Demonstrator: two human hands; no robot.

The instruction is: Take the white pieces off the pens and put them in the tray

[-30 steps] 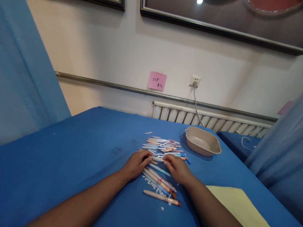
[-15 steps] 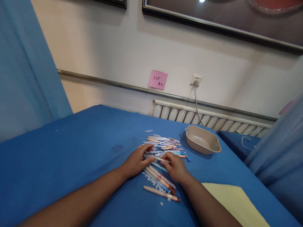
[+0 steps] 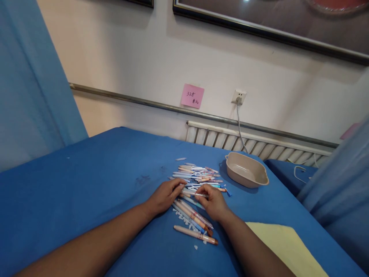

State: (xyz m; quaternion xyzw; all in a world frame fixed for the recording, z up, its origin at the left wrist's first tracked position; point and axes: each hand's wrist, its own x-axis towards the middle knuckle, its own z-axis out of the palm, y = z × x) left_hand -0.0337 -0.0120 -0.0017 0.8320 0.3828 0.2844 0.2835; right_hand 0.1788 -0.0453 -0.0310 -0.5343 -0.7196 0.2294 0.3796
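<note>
My left hand [image 3: 166, 195] rests at the left side of a pile of pen parts, thumb and fingers drawn together; what they hold, if anything, is hidden. Close by on the right, my right hand [image 3: 213, 202] pinches a thin white stick [image 3: 198, 194], which looks like a pen refill and points toward the left hand. Beyond the hands lie loose pen barrels [image 3: 181, 175] and white sticks [image 3: 198, 173]. Nearer me are several pens [image 3: 193, 216] side by side, small white bits [image 3: 181, 217] and a single peach pen [image 3: 196, 235] with a brown end.
A beige plastic basin [image 3: 247, 170] stands at the right of the blue-covered table [image 3: 115, 165]. Small blue pieces [image 3: 227, 191] lie near the pile. A yellow sheet [image 3: 284, 246] is at front right. Behind are a radiator [image 3: 221, 137] and a plugged-in cable [image 3: 240, 127].
The left hand has shifted slightly left, its thumb drawn in and away from the white stick. The right hand keeps its pinch almost in place.
</note>
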